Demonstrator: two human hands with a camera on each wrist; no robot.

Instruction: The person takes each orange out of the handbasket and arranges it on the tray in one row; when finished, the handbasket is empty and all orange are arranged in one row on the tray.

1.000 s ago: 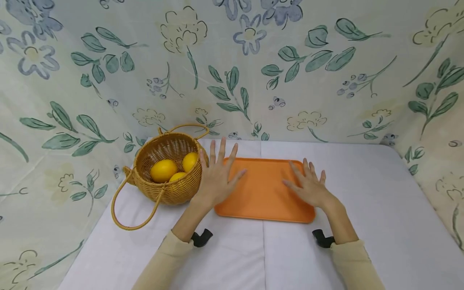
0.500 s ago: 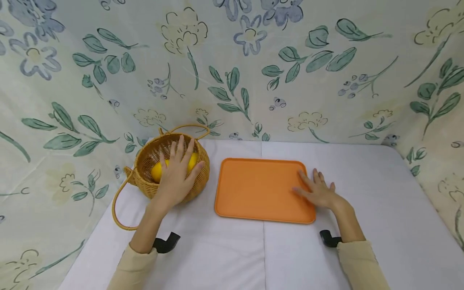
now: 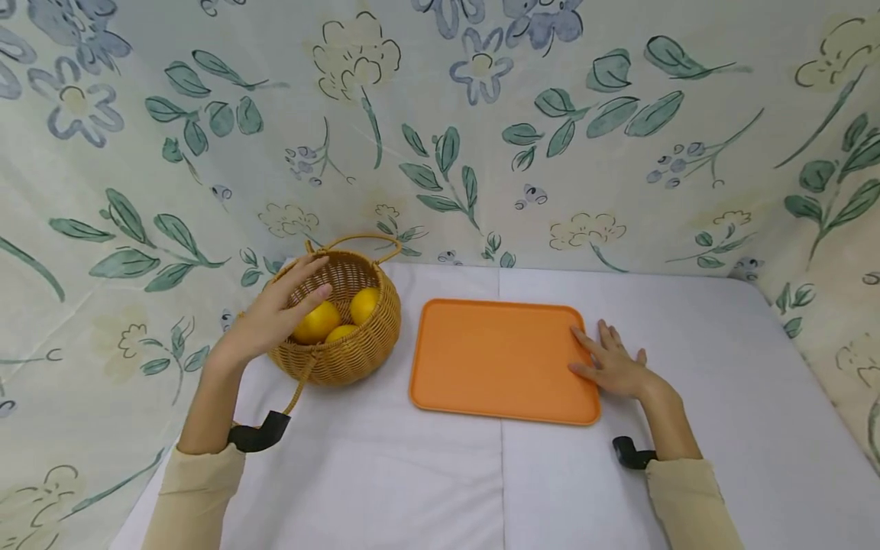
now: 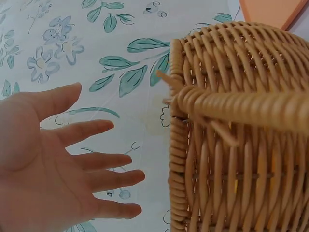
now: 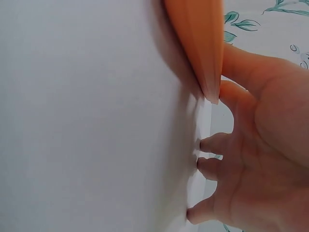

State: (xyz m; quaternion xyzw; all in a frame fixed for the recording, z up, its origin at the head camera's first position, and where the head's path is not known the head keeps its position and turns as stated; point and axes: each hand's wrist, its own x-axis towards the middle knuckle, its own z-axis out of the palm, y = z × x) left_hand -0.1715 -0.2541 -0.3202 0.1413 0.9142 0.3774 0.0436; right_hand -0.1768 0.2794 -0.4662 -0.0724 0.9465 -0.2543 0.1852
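Observation:
In the head view my left hand (image 3: 264,317) hovers over the left side of a wicker basket (image 3: 357,355). Its fingers are spread and hold nothing; the left wrist view shows the open palm (image 4: 43,169) apart from the basket's rim. Several yellow fruits, looking like lemons (image 3: 364,305), lie inside, partly hidden by the hand and basket wall. My right hand (image 3: 622,370) rests at the right edge of an orange tray (image 3: 502,359). Thumb and index finger touch the tray edge, while other fingertips (image 5: 207,168) reach down to the white tablecloth.
The basket's rear handle (image 3: 357,237) arches at the back, and its front handle (image 3: 300,389) hangs toward me, partly hidden by the left arm. A floral cloth (image 3: 440,137) stands behind the white-covered table (image 3: 440,473). Black wrist mounts (image 3: 260,432) protrude from both wrists.
My left hand has moved left from beside the tray, across the basket to its left side, and turned. My right hand has shifted right, from above the tray to its right edge.

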